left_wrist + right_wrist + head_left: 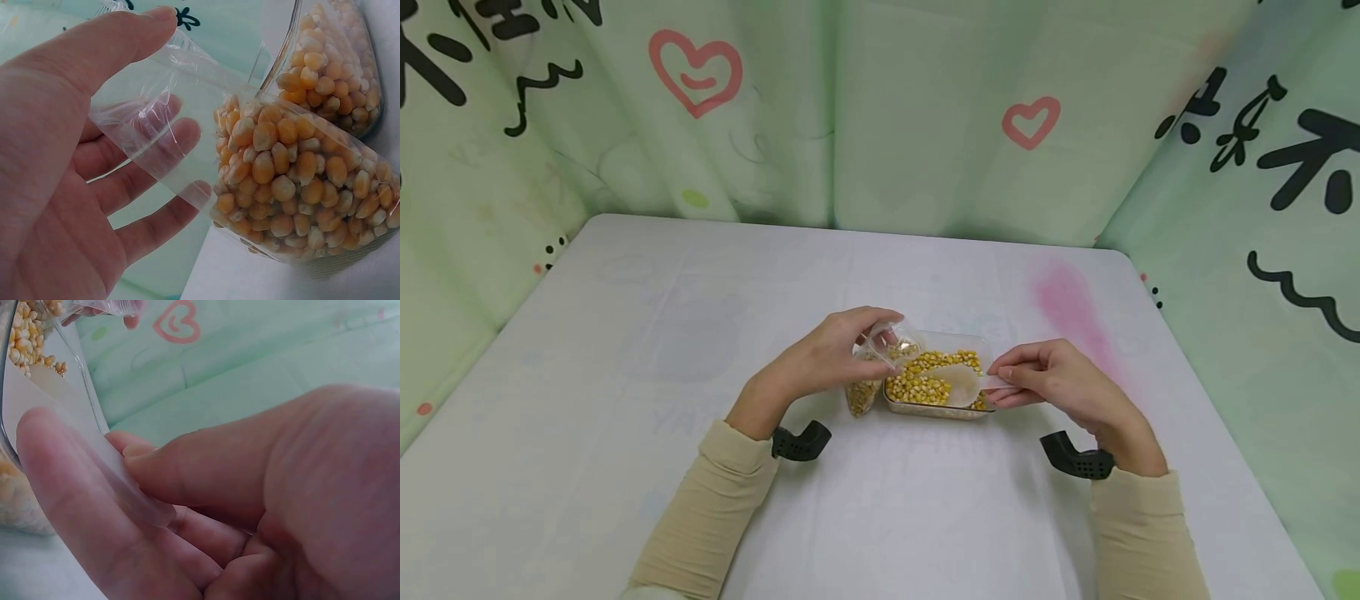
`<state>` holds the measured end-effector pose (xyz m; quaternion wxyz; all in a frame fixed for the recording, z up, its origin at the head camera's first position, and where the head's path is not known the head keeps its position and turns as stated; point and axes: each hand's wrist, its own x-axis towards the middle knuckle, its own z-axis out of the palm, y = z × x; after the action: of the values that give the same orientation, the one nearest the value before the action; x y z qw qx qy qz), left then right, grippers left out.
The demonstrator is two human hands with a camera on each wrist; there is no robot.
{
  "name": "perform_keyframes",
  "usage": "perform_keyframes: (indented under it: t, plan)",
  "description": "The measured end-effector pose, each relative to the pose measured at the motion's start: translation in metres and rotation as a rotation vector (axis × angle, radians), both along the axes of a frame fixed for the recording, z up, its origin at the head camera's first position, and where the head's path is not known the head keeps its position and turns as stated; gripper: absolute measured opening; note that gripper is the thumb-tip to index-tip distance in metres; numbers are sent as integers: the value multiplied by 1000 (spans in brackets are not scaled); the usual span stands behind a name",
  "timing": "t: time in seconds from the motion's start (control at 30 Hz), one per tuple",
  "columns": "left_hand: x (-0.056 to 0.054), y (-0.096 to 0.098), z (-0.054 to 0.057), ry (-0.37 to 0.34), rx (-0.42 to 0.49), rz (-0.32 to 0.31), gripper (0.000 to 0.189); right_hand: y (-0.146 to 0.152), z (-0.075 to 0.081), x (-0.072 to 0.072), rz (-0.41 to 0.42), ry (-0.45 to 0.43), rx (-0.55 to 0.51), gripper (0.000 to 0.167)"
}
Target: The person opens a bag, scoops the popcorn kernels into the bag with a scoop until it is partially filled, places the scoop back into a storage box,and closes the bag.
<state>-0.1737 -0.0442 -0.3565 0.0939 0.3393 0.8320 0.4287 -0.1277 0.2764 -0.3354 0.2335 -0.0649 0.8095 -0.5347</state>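
Note:
My left hand [820, 350] holds a clear plastic bag [294, 181] by its mouth. The thumb and fingers are spread around the gathered film. Corn kernels fill the lower part of the bag, which stands against the left side of a clear rectangular container [940, 411]. More loose yellow kernels [921, 389] lie inside that container. With thumb and fingers, my right hand [1067, 379] pinches the handle of a whitish, translucent scoop [961, 385] at the container's right end. The scoop's bowl rests among the kernels. In the right wrist view the handle [128, 487] passes between thumb and fingers.
A white cloth covers the table [737, 283], with a pink stain [1071, 300] at the back right. Green printed curtains [910, 125] with hearts and black lettering enclose the back and both sides. A black band [801, 440] sits on each wrist.

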Motion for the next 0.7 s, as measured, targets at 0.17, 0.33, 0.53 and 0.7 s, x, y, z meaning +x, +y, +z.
perform_keyframes:
  t: [0.17,0.33,0.53,0.7]
  plan:
    - [0,0,-1,-3,-4,3,61,-3,-1,0,0,3,-3,30]
    - [0,0,0,-5,-3,3,61,-6,-2,-1,5,14,-3,28]
    - [1,1,2,-13,-6,6,61,-8,-3,-1,-1,8,-7,29]
    - [1,1,2,-18,-4,9,61,-9,-4,-1,-3,4,-1,28]
